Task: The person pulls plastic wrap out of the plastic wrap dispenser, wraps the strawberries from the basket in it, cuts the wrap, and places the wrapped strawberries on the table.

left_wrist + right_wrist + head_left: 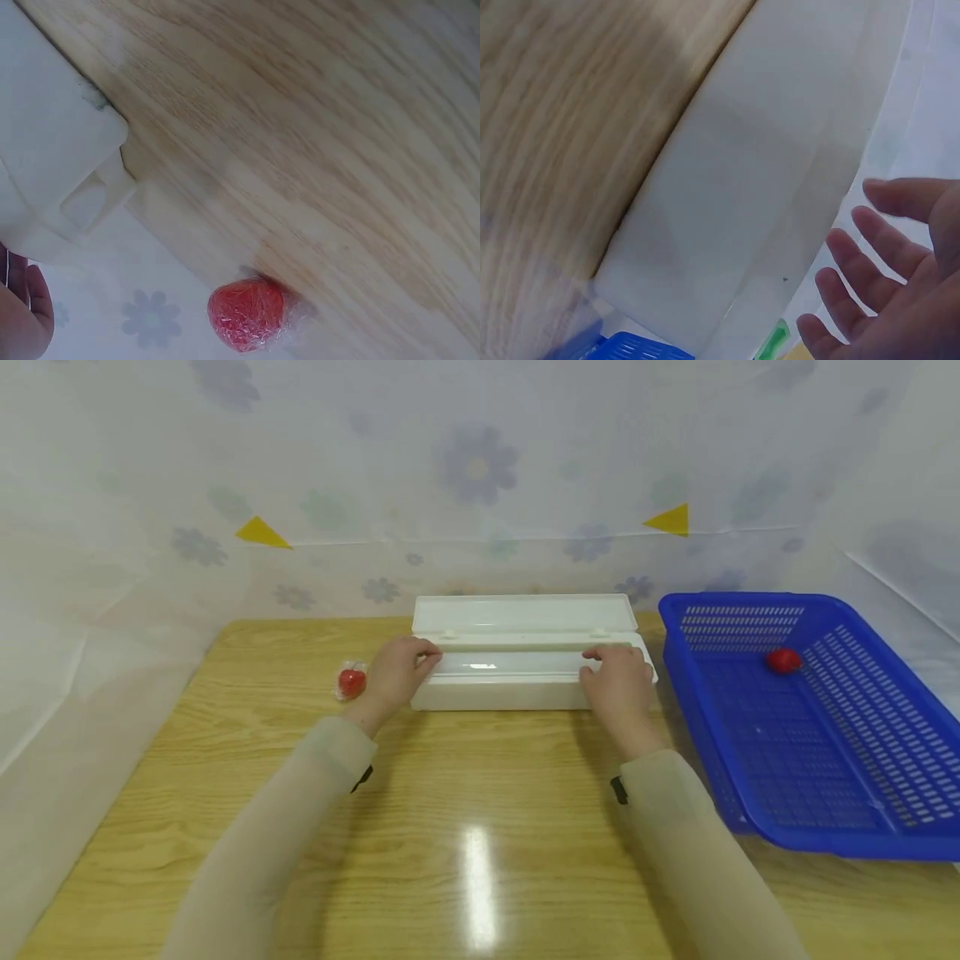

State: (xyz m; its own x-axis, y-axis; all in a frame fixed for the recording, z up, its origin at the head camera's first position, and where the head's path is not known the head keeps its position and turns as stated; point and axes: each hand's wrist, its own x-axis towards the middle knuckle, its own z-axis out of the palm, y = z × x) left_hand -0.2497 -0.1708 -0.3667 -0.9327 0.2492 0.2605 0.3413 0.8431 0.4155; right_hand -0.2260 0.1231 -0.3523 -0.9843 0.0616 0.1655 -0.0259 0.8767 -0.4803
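A long white cling-film dispenser box (502, 696) stands on the table with its lid (525, 613) raised at the back. Clear, shiny plastic wrap (510, 662) lies along its opening. At the box's left end, my left hand (397, 672) brings thumb and index fingertip together on the edge of the wrap; in the left wrist view, only part of this hand (22, 315) shows. My right hand (621, 685) is over the right end, thumb and fingers apart. The right wrist view shows its fingers (866, 274) spread beside the box wall (727, 180).
A small red fruit (352, 680) wrapped in clear film lies left of my left hand. On the right stands a blue slotted basket (738, 760) with another red fruit (783, 661) inside. Behind the wooden table (420, 827) hangs a flowered white curtain (480, 543) with two yellow triangles.
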